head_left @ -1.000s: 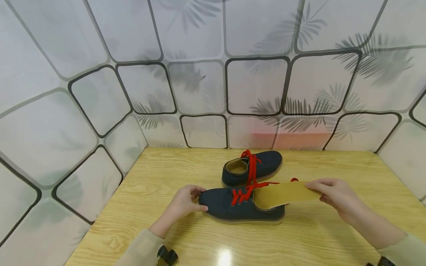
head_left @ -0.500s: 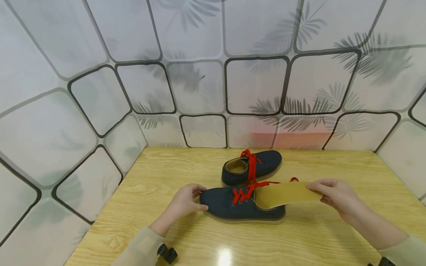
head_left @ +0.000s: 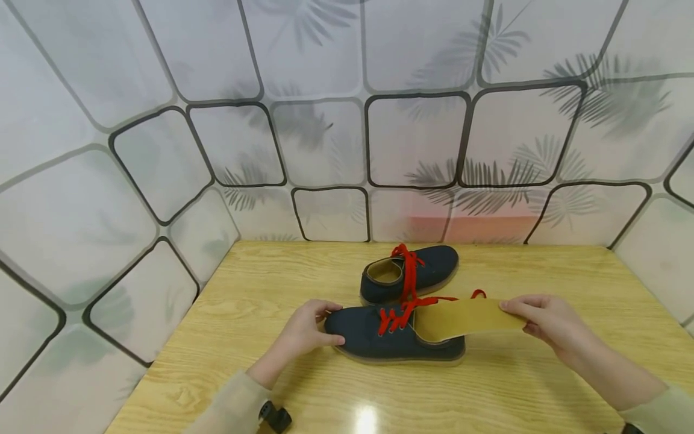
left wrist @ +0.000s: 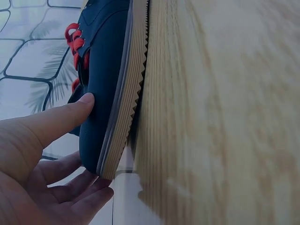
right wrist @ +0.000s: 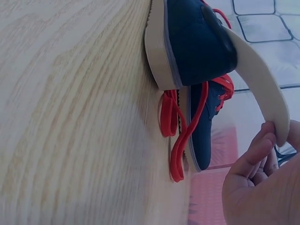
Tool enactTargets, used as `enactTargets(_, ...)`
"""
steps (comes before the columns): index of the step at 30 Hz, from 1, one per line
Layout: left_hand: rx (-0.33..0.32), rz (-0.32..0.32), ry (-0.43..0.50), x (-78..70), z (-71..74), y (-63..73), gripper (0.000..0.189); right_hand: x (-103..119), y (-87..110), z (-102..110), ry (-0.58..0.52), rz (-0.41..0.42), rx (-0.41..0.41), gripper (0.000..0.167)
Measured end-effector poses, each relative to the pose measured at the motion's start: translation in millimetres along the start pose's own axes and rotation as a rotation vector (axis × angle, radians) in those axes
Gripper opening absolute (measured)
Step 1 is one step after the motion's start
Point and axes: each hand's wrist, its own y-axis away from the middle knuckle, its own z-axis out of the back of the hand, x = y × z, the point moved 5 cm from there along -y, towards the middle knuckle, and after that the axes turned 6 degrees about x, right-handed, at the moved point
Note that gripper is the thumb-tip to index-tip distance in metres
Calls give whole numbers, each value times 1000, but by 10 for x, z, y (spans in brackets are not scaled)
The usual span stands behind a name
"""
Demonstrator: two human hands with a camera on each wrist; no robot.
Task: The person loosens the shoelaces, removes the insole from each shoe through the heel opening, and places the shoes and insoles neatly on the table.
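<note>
A navy canvas shoe (head_left: 358,334) with red laces (head_left: 391,320) lies sole down on the table, its toe to the left. My left hand (head_left: 306,328) holds that toe; the thumb (left wrist: 84,101) presses the near side and the other fingers reach round the front. A yellow insole (head_left: 474,316) sticks out of the shoe's opening, its front part hidden inside. At its heel end my right hand (head_left: 553,322) pinches it between thumb and fingers. In the right wrist view the insole (right wrist: 262,89) bends in a curve above the shoe's heel (right wrist: 201,51).
Behind the held shoe stands a matching shoe (head_left: 439,268), toe to the right, with red laces (head_left: 410,277) draped over its side. A loose lace loop (right wrist: 177,159) hangs past the held shoe's heel. A patterned wall covering (head_left: 331,214) borders the wooden table (head_left: 282,271).
My left thumb has slid slightly right along the shoe's toe. The right hand and the insole have hardly moved.
</note>
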Motion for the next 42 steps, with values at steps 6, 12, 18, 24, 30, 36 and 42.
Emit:
enactTargets(6, -3, 26, 3, -11, -15, -18, 57, 47, 29, 45, 38, 32, -10, 26)
enactTargets(12, 4, 41, 14, 13, -34, -28, 57, 73, 75, 82, 40, 27, -12, 28)
enactTargets(18, 0, 49, 28, 23, -40, -21, 56, 72, 99, 129, 47, 30, -22, 29)
enactTargets(24, -1, 48, 21, 26, -42, -17, 54, 79, 125, 182, 36, 17, -15, 30)
enactTargets(30, 6, 50, 15, 27, -47, -22, 54, 75, 160, 250, 41, -5, -12, 31)
enactTargets(36, 1, 42, 14, 24, -43, -34, 54, 67, 186, 319, 43, -3, -25, 29)
enactTargets(42, 4, 38, 12, 25, -52, -45, 53, 35, 215, 390, 31, 0, -34, 28)
